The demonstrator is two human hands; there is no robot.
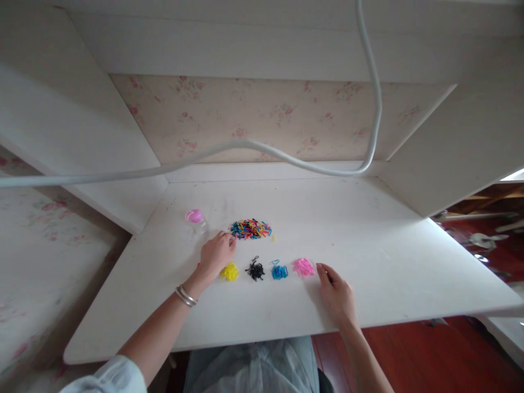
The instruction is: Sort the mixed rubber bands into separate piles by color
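A mixed pile of small colourful bands lies on the white table. Nearer to me, in a row, are a yellow pile, a black pile, a blue pile and a pink pile. My left hand is closed at the left edge of the mixed pile, fingertips pinched; what they hold is too small to name. Just right of the pink pile, my right hand has thumb and finger pressed together, any held item too small to make out. A bit of red shows beside my left wrist.
A small clear bottle with a pink cap stands behind my left hand on the white table. A white cable crosses the view in front of the floral back panel. White side panels flank the table.
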